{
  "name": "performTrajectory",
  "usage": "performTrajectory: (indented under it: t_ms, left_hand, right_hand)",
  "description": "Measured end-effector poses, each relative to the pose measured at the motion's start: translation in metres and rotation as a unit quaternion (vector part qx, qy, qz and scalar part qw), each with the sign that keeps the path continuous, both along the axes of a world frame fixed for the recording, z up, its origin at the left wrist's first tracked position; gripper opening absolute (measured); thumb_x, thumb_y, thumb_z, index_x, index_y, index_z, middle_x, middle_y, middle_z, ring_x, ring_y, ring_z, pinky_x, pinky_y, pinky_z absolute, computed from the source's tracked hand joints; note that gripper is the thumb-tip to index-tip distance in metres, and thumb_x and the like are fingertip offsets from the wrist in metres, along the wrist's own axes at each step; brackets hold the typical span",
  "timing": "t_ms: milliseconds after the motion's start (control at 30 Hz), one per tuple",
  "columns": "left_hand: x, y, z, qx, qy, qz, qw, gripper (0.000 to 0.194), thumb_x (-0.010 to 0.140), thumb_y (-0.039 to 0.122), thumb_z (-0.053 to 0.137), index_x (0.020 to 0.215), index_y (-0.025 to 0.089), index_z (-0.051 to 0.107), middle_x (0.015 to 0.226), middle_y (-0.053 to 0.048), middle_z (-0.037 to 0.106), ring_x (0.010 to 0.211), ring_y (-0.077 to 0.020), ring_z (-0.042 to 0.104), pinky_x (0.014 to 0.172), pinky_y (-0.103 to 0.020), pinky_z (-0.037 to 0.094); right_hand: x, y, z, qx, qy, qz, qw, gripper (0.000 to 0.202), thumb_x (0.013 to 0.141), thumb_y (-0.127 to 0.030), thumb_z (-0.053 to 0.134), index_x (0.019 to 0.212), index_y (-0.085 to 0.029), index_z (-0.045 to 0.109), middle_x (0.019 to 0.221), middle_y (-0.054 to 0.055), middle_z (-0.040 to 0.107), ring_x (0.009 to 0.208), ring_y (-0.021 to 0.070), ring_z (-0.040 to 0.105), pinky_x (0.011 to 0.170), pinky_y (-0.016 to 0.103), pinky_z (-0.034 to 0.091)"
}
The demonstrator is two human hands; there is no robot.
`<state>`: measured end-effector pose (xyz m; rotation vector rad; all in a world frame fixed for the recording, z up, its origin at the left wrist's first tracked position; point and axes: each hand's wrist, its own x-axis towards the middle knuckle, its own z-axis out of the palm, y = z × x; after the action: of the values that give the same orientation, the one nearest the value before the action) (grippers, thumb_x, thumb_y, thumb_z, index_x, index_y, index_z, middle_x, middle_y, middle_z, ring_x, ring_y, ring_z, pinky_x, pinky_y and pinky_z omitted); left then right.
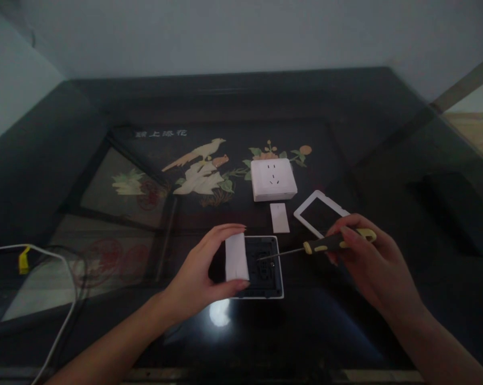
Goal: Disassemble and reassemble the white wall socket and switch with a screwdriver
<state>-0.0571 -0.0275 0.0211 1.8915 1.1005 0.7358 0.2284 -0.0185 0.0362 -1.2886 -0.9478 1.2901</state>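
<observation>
A white-edged switch or socket unit with a dark inner face (pixel 270 289) lies on the glossy dark table. Over its left part, my left hand (pixel 209 267) grips a white rectangular rocker plate (pixel 236 258) between thumb and fingers, tilted up. My right hand (pixel 369 256) is closed round a black and yellow screwdriver (pixel 325 244), whose thin shaft points left and reaches over the dark inner face. Whether the tip touches it is too small to tell. Beyond my right hand lies an empty white frame (pixel 305 204), partly covered by the fingers.
A white socket (pixel 274 179) sits on the table (pixel 209 101) beyond the unit, with a small white plate (pixel 280 218) in front of it. A white cable with a yellow tag (pixel 23 260) runs along the left. A dark object (pixel 460 208) is at the right.
</observation>
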Motion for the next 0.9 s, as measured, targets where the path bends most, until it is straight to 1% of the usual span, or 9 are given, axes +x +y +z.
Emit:
performTrajectory:
  t_ms: [167, 267, 333, 367, 400, 467, 567, 767, 900]
  left_hand:
    - [0.003, -0.003, 0.002, -0.125, -0.098, 0.011, 0.987, 0.057, 0.083, 0.045, 0.073, 0.132, 0.030, 0.048, 0.132, -0.008, 0.061, 0.122, -0.0279, 0.059, 0.106, -0.046, 0.048]
    - [0.005, 0.005, 0.007, -0.156, -0.154, 0.038, 0.975, 0.052, 0.085, 0.041, 0.070, 0.131, 0.029, 0.048, 0.134, -0.008, 0.058, 0.126, -0.0270, 0.056, 0.103, -0.043, 0.051]
    - [0.006, 0.017, 0.011, -0.134, -0.121, 0.066, 0.981, 0.047, 0.086, 0.037, 0.068, 0.129, 0.027, 0.050, 0.133, -0.009, 0.055, 0.126, -0.0269, 0.054, 0.102, -0.044, 0.052]
    - [0.008, 0.025, 0.013, -0.111, -0.075, 0.071, 0.988, 0.046, 0.085, 0.036, 0.068, 0.127, 0.026, 0.052, 0.131, -0.009, 0.054, 0.125, -0.0267, 0.054, 0.102, -0.045, 0.051]
    - [0.010, 0.033, 0.014, -0.083, -0.021, 0.060, 0.994, 0.045, 0.084, 0.035, 0.069, 0.126, 0.025, 0.054, 0.128, -0.009, 0.055, 0.123, -0.0265, 0.054, 0.102, -0.046, 0.050]
    - [0.016, 0.050, 0.014, -0.017, 0.081, 0.007, 0.996, 0.049, 0.082, 0.036, 0.071, 0.126, 0.023, 0.056, 0.123, -0.008, 0.058, 0.119, -0.0268, 0.054, 0.105, -0.049, 0.046]
    - [0.027, 0.067, 0.009, 0.069, 0.183, -0.031, 0.980, 0.053, 0.082, 0.034, 0.073, 0.129, 0.018, 0.055, 0.126, -0.010, 0.059, 0.119, -0.0276, 0.052, 0.105, -0.049, 0.043]
    - [0.038, 0.078, -0.005, 0.109, 0.211, -0.028, 0.971, 0.057, 0.079, 0.032, 0.076, 0.129, 0.015, 0.056, 0.125, -0.011, 0.057, 0.118, -0.0292, 0.049, 0.105, -0.048, 0.040]
    - [0.040, 0.083, -0.011, 0.116, 0.213, -0.017, 0.970, 0.058, 0.077, 0.035, 0.078, 0.127, 0.016, 0.057, 0.125, -0.012, 0.053, 0.119, -0.0311, 0.047, 0.106, -0.051, 0.039]
  right_hand:
    - [0.004, 0.000, 0.002, 0.025, 0.009, -0.011, 1.000, 0.016, 0.082, -0.038, 0.073, 0.077, -0.023, 0.068, 0.069, -0.002, 0.061, 0.053, 0.0087, 0.057, 0.044, 0.018, 0.049]
    - [0.006, 0.000, 0.004, 0.043, 0.011, -0.025, 0.999, 0.017, 0.082, -0.037, 0.072, 0.075, -0.023, 0.068, 0.069, -0.002, 0.061, 0.055, 0.0092, 0.056, 0.045, 0.018, 0.049]
    - [0.007, 0.000, 0.006, 0.050, 0.010, -0.034, 0.998, 0.017, 0.083, -0.036, 0.071, 0.073, -0.022, 0.067, 0.069, -0.002, 0.060, 0.056, 0.0091, 0.055, 0.045, 0.018, 0.048]
    - [0.007, 0.000, 0.006, 0.053, 0.011, -0.037, 0.998, 0.017, 0.082, -0.035, 0.071, 0.073, -0.022, 0.067, 0.068, -0.002, 0.059, 0.055, 0.0091, 0.055, 0.044, 0.018, 0.048]
    - [0.007, 0.000, 0.007, 0.055, 0.012, -0.037, 0.998, 0.017, 0.082, -0.036, 0.071, 0.073, -0.022, 0.067, 0.067, -0.002, 0.059, 0.055, 0.0092, 0.054, 0.044, 0.018, 0.047]
    - [0.007, 0.000, 0.007, 0.058, 0.015, -0.036, 0.998, 0.017, 0.082, -0.037, 0.072, 0.073, -0.022, 0.067, 0.065, -0.002, 0.059, 0.053, 0.0095, 0.054, 0.043, 0.019, 0.047]
    - [0.008, 0.001, 0.007, 0.062, 0.014, -0.036, 0.997, 0.018, 0.081, -0.036, 0.072, 0.073, -0.022, 0.067, 0.064, -0.001, 0.060, 0.053, 0.0099, 0.055, 0.043, 0.019, 0.047]
    - [0.010, 0.001, 0.013, 0.078, 0.006, -0.059, 0.995, 0.015, 0.080, -0.034, 0.072, 0.073, -0.023, 0.065, 0.065, -0.001, 0.059, 0.054, 0.0111, 0.054, 0.043, 0.022, 0.047]
    - [0.009, 0.000, 0.016, 0.090, 0.009, -0.068, 0.994, 0.016, 0.076, -0.035, 0.075, 0.082, -0.025, 0.064, 0.065, -0.003, 0.058, 0.052, 0.0116, 0.052, 0.042, 0.024, 0.045]
